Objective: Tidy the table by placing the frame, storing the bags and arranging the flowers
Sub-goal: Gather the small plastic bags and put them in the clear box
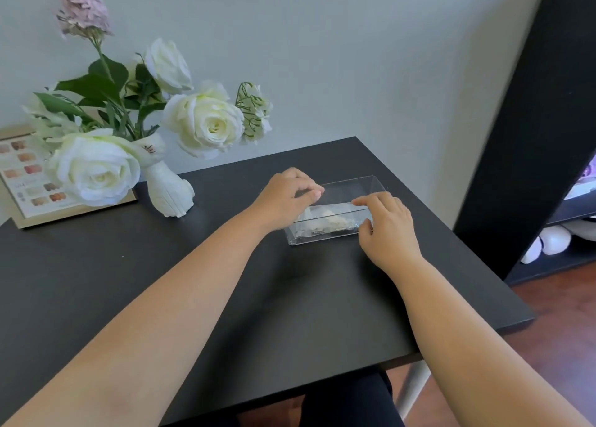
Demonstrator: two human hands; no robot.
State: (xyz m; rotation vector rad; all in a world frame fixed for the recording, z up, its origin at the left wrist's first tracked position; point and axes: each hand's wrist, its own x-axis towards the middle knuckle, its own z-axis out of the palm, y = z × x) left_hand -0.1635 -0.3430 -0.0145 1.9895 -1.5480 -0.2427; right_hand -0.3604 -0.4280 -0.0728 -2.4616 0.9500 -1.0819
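A clear plastic box [371,188] lies on the black table [225,281], right of centre. Small clear bags [325,222] with pale contents lie inside its near end. My left hand [283,197] rests on the box's left side, fingers pinched at its rim. My right hand [387,223] grips the box's near right corner, with fingertips over the rim touching the bags. White roses [206,123] and a pink flower spike [82,5] stand in a white hand-shaped vase [167,191] at the back left. A wooden picture frame [29,184] leans against the wall behind the flowers.
The table's right edge [483,265] runs close to a tall black shelf unit [532,120]. White objects [554,239] sit on the shelf's lower level. Wooden floor [554,330] shows at the right.
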